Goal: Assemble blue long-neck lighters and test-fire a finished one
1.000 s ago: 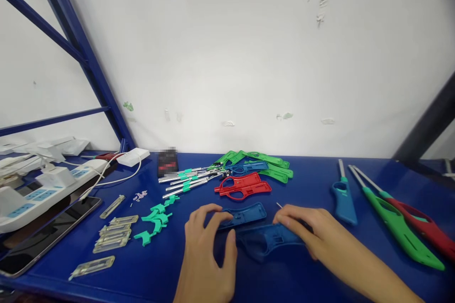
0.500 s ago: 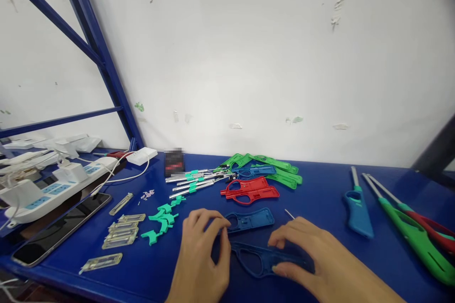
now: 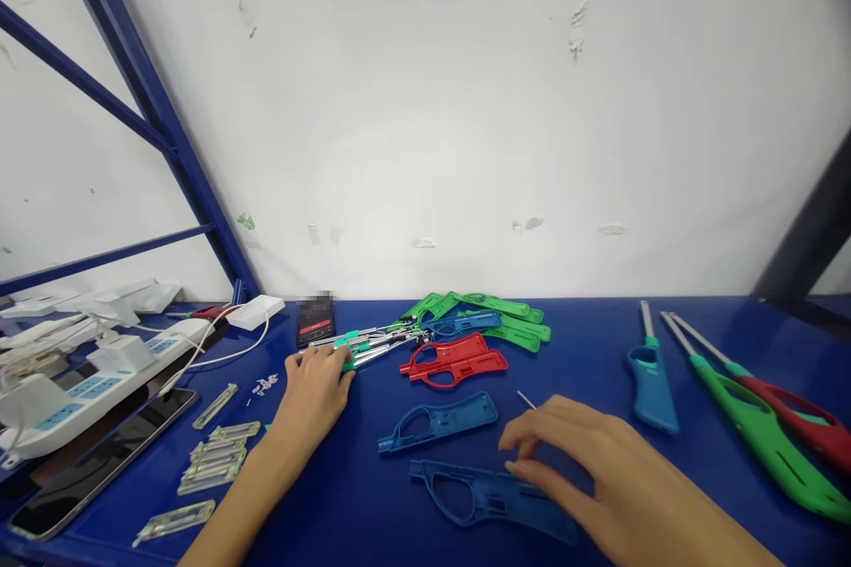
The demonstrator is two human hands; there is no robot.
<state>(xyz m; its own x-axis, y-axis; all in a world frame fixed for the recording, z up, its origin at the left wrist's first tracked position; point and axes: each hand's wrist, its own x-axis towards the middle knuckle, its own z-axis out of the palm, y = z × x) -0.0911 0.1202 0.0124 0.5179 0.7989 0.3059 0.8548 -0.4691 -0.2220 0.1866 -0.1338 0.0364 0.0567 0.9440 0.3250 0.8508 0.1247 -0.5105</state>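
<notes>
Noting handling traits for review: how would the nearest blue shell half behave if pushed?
The blue shell half looks like thin moulded plastic, so it's probably stiff and light. Lying flat, it would likely slide rather than roll or tip.

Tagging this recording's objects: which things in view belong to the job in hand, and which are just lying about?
Likely part of the job:
two blue shell halves near the right hand
metal tubes at the left hand
red shell halves
green shell halves
clear cases
whole lighters

Apparently just lying about:
phone at left
power strip
white box
</notes>
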